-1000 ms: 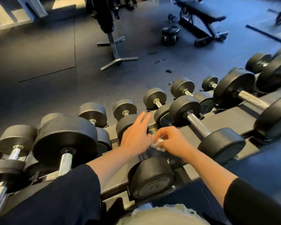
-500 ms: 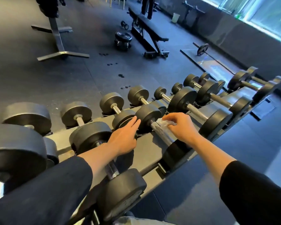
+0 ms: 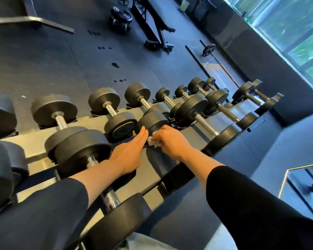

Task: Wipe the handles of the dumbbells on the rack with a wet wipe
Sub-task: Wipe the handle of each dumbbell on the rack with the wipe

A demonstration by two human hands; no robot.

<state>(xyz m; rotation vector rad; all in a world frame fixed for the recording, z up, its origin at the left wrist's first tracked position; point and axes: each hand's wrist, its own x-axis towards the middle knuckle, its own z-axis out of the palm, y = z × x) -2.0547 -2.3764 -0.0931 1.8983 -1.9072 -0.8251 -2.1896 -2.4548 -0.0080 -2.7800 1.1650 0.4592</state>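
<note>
Nearest, a dumbbell with a knurled steel handle (image 3: 109, 196) lies at the rack's (image 3: 34, 147) front edge. Beyond it, the left hand (image 3: 129, 156) lies flat, fingers straight, touching a round black dumbbell head (image 3: 153, 121). The right hand (image 3: 170, 142) pinches the white wet wipe (image 3: 152, 142) just beside it, its handle hidden. Farther, dark rubber floor (image 3: 43, 60) lies open.

White wet wipe (image 3: 153, 142), crumpled, against handle of black dumbbell (image 3: 153, 121) on upper tier of grey rack (image 3: 34, 147); handle hidden.
</note>
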